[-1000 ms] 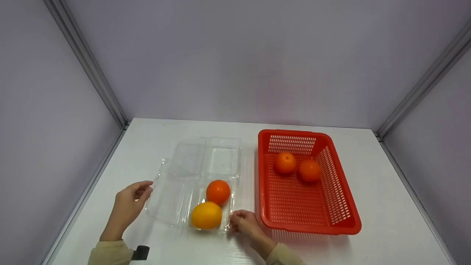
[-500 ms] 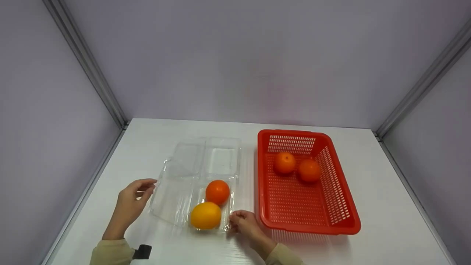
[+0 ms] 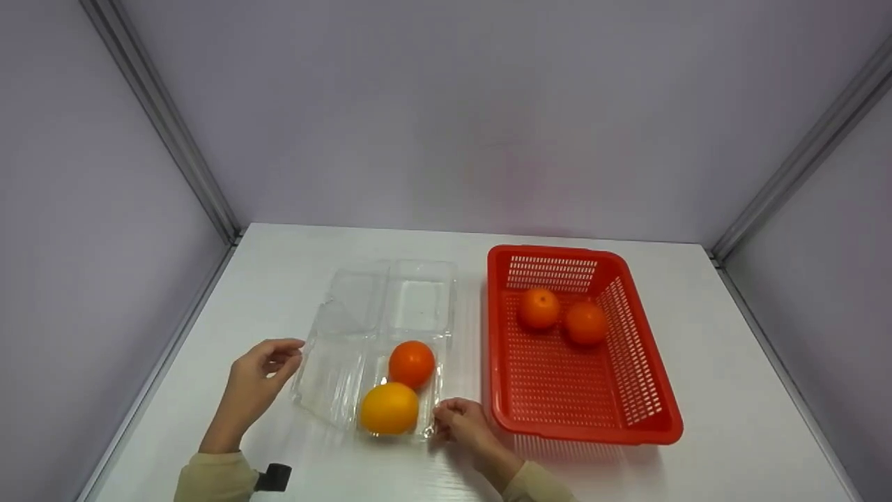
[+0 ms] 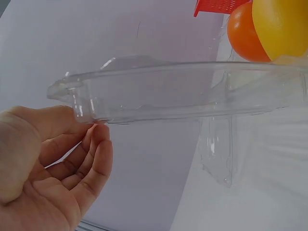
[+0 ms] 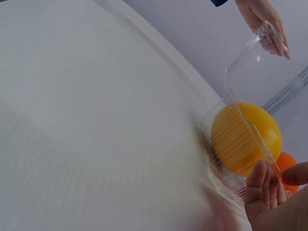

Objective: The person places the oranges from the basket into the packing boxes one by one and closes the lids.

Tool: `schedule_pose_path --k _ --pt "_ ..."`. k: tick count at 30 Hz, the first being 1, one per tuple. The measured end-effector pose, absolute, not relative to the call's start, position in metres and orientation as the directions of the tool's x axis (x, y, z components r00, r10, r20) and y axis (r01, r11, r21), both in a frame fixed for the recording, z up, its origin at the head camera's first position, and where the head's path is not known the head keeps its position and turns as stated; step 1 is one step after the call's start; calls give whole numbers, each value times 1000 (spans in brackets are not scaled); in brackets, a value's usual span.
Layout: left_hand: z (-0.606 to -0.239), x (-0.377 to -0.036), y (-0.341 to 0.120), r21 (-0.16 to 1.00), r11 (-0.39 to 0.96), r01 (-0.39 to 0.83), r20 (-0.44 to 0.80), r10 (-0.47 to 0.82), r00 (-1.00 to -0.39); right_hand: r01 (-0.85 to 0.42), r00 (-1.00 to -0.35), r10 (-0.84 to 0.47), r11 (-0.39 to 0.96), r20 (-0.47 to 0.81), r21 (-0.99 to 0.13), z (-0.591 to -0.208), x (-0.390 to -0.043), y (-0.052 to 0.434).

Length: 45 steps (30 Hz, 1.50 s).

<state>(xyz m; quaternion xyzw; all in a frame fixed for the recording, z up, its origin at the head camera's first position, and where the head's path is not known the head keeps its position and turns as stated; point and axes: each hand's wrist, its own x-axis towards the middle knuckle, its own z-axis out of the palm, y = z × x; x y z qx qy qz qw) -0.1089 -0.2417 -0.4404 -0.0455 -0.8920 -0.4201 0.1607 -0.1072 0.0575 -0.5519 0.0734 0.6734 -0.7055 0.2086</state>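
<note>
A clear plastic clamshell container point(image 3: 440, 382) sits at the table's front, unfolded. In its base lie an orange point(image 3: 412, 364) and a larger yellow-orange fruit point(image 3: 389, 409). My left hand point(image 3: 252, 382) pinches the outer edge of its lid point(image 4: 149, 94) between thumb and fingertips; the lid is tilted up off the table. At the base's near right corner, my right hand point(image 3: 470, 430) pinches the rim with thumb and fingers. In the right wrist view, the yellow-orange fruit point(image 5: 246, 139) is just beyond the right fingers, partly behind clear plastic.
A red slotted basket point(image 3: 496, 355) stands to the right, holding two oranges, one orange point(image 3: 539, 309) beside another orange point(image 3: 586, 323). Behind the lidded container lies another open clear plastic container point(image 3: 421, 307). Grey walls enclose the white table point(image 3: 711, 390) at back and sides.
My left hand has moved slightly right, and the lid's outer edge has swung up and inward with it. The right hand, fruit and basket stay in place.
</note>
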Motion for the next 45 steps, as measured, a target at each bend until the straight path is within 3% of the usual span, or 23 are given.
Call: schedule_pose_path --k 20,33,45 --pt "-442 -117 -224 833 550 57 87 -30 -996 392 -903 -210 -54 -374 -918 -550 -107 57" --pt "-440 -117 -210 816 577 29 53 -25 -998 396 -903 -198 -41 -381 -917 -552 -107 57" --pt "-442 -119 -202 805 583 109 123 16 -992 383 -907 -202 -35 -369 -923 -552 -106 58"
